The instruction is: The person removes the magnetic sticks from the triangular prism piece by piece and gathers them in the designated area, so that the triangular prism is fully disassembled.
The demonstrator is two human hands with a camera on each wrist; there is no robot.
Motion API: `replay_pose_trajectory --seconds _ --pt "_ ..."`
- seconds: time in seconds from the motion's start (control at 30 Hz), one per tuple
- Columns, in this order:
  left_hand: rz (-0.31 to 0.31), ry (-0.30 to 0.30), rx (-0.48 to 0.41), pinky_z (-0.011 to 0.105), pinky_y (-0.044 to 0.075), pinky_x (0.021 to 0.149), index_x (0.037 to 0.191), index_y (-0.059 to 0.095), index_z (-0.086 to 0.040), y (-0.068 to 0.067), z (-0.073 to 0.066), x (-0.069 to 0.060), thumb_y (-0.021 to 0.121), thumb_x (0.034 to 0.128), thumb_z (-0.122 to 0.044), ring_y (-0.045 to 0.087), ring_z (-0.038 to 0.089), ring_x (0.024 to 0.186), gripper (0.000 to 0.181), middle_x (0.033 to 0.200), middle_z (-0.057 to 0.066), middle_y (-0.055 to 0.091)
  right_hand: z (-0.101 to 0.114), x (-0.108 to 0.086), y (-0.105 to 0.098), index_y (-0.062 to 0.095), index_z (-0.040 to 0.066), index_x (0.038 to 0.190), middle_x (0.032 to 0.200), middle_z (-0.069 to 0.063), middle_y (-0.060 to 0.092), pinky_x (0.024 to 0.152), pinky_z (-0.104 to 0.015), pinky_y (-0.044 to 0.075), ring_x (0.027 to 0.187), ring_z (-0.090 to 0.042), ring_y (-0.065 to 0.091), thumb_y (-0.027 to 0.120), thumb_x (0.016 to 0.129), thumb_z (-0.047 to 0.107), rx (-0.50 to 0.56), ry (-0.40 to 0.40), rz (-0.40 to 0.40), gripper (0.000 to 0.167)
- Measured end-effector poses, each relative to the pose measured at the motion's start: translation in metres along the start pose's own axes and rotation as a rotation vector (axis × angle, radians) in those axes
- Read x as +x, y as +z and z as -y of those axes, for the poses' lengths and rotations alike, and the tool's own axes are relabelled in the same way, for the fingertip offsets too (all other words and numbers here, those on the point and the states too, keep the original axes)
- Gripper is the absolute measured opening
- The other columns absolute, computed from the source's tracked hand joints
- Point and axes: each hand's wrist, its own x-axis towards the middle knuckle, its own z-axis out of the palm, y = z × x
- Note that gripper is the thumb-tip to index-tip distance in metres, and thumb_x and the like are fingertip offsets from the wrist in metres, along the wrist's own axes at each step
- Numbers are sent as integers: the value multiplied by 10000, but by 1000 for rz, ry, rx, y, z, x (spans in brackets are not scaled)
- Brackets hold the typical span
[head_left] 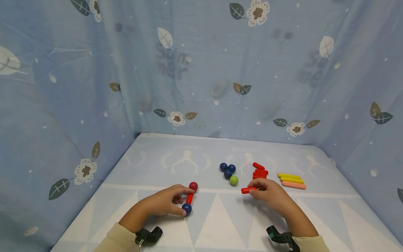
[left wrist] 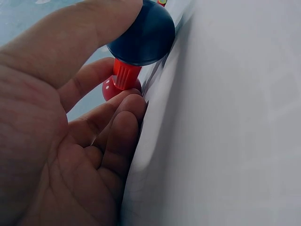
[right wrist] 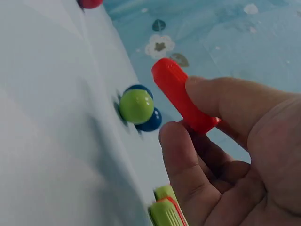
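My left hand holds a joined piece on the table between thumb and fingers. It is made of a dark blue ball, a short red rod and a red ball in a row. In the left wrist view the thumb presses the blue ball, and fingers lie by the red ball. Between thumb and fingers, my right hand pinches another short red rod, raised above the table. One end of this rod sticks out towards the left.
Beyond the hands sit several dark blue balls grouped with a green ball. Several red rods lie behind my right hand. Farther right are yellow rods and an orange rod. Patterned curtains surround the table.
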Motion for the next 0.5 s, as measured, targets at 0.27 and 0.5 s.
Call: replay_pose_trajectory --seconds 0.27,0.5 --pt "-6 -5 8 365 504 955 1481 582 -284 -1 -1 -2 880 868 -291 572 176 1048 682 1189 -10 584 -18 -4 -20 763 231 1278 1210 -47 687 760 -336 475 1049 -256 561 796 927 398 -174 103 -83 389" --pt "-2 -7 7 382 505 966 1484 577 -292 -1 -2 -3 878 870 -304 582 174 1061 684 1219 -15 585 -29 -5 -29 748 162 1236 1190 -60 706 845 -409 519 1061 -263 583 785 945 354 -230 147 -115 351"
